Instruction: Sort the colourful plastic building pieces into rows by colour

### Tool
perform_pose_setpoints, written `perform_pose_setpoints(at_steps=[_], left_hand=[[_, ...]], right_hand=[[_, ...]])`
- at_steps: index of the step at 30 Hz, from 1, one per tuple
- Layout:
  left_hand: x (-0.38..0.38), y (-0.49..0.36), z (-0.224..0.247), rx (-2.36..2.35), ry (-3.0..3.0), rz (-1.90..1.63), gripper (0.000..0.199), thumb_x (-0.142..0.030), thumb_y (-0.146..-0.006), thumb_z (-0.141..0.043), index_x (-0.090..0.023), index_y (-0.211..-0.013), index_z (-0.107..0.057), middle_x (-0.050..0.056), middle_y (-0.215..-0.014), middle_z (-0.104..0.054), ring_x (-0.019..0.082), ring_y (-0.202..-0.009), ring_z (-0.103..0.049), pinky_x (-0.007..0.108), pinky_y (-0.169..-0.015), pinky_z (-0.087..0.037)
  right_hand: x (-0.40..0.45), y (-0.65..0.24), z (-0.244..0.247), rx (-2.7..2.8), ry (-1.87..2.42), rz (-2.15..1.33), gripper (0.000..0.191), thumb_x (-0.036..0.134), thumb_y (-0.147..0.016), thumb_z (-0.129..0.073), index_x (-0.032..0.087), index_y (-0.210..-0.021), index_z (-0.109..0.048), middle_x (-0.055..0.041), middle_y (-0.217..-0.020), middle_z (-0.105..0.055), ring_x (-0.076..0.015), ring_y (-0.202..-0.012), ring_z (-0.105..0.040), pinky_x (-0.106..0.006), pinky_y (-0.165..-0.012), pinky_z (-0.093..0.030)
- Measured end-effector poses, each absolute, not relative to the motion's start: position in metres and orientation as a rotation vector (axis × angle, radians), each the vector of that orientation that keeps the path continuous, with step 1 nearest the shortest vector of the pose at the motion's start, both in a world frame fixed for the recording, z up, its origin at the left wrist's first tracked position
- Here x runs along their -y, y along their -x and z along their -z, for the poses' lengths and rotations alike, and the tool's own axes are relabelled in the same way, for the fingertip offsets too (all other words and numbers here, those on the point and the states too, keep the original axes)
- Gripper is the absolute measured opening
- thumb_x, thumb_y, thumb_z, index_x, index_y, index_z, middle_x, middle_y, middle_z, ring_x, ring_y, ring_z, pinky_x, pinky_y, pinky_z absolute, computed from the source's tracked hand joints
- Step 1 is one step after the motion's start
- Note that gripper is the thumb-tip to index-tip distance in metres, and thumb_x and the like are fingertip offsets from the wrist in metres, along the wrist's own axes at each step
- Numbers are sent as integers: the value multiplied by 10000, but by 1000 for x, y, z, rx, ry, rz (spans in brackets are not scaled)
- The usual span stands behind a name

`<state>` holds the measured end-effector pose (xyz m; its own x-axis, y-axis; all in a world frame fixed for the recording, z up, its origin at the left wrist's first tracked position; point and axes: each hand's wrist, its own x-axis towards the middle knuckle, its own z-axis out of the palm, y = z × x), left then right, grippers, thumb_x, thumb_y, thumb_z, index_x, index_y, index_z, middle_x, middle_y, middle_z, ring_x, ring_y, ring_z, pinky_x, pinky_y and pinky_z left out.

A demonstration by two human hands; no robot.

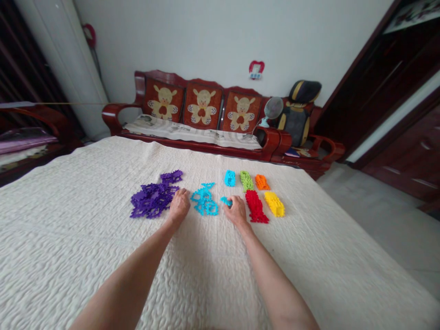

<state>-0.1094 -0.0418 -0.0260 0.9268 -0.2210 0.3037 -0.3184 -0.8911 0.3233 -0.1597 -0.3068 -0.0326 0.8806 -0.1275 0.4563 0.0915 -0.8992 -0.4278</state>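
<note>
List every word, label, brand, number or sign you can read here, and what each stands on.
No readable text anywhere.
White strip, upper right: dark marks, too blurred to tell writing from pattern.
White sofa cover: grey print, too blurred to read.
Purple pieces, loose blue pieces, red stack, yellow stack: no lettering legible.

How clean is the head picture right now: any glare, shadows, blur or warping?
Head view: soft, even light, no harsh glare on the cover, only faint shadows; head view: wide-angle warping, with the door frame leaning steeply; head view: slight softness, so single pieces in the purple pile are hard to separate.
</note>
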Motion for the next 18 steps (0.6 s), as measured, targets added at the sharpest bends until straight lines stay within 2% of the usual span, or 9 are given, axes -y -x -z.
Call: perform_pose_setpoints(at_steps=[3, 5, 12, 15, 18], left_hand=[[43, 111, 25, 384, -2706, -379, 325, -130, -934, -309, -163, -937, -633, 100, -1046, -635, 210, -1027, -548, 317, -954, -415], [43, 111, 24, 374, -2704, -383, 322, -131, -932, -316, -163, -943, -636, 103, -1053, -636, 213, -1040, -545, 317, -952, -416], [43, 112, 21, 367, -2741, -362, 324, -132, -940, -330, -164, -967, -651, 88, -1064, -648, 211, -1044, -546, 297, -945, -419], [47, 111, 16, 334, -2801, -300, 334, -136, -947, -337, -162, -1031, -659, 93, -1102, -643, 214, -1068, -542, 292, -928, -432], [51, 109, 7, 282, -2891, -195, 334, -123, -943, -349, -164, -1044, -665, 104, -1128, -628, 216, -1085, -537, 286, -896, -451]], right_hand=[[306, 165, 33, 57, 2610, 622, 303, 285, -715, -649, 174, -998, -636, -107, -1077, -652, -242, -1068, -572, -352, -975, -415], [306, 166, 31, 57, 2629, 582, 299, 285, -726, -646, 178, -1004, -641, -107, -1101, -650, -237, -1085, -571, -347, -984, -412], [298, 159, 15, -109, 2752, 345, 248, 224, -731, -639, 180, -973, -669, -103, -1033, -662, -228, -996, -612, -316, -889, -451], [300, 154, 10, -149, 2713, 309, 324, 253, -723, -647, 166, -1035, -663, -118, -1035, -662, -238, -964, -625, -330, -868, -468], [302, 151, 13, -165, 2584, 458, 422, 304, -737, -627, 156, -1132, -628, -125, -1075, -651, -240, -984, -623, -345, -880, -482]])
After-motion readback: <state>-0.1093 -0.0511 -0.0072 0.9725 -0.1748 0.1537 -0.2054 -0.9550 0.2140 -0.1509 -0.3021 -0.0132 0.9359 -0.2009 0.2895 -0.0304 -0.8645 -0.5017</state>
